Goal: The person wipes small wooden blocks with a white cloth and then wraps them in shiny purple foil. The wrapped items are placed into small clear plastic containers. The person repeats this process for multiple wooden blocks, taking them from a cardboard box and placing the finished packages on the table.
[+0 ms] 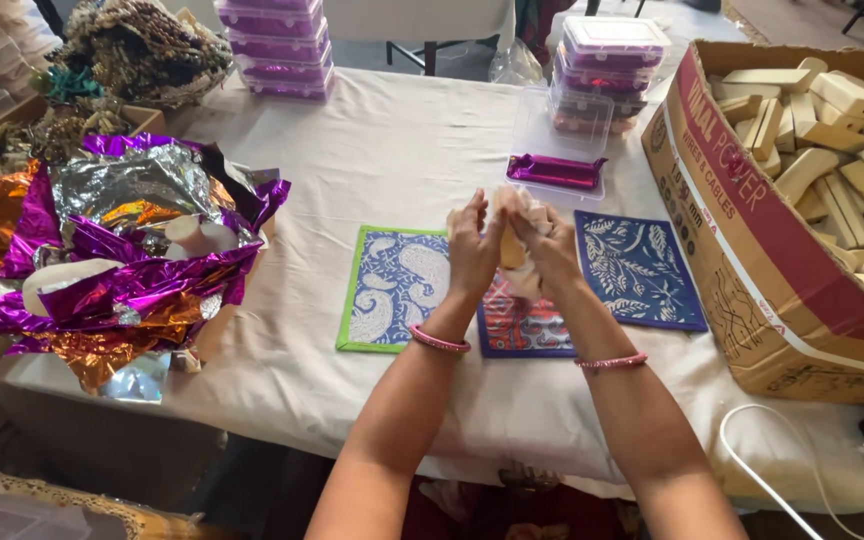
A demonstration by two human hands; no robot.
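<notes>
Clamped together at twelve o'clock, the left hand (474, 243) and right hand (544, 243) pinch a light, soft-looking pale bundle (514, 250), best gripped edgewise.

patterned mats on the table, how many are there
3. A green-edged mat lies left of the hands, a red-and-blue mat lies partly hidden under the wrists, and a dark blue leaf-print mat lies to the right. Others could be hidden.

left hand (474, 243) + right hand (548, 243): gripping pale wooden piece (512, 250) | above patterned mats (397, 287)
</notes>
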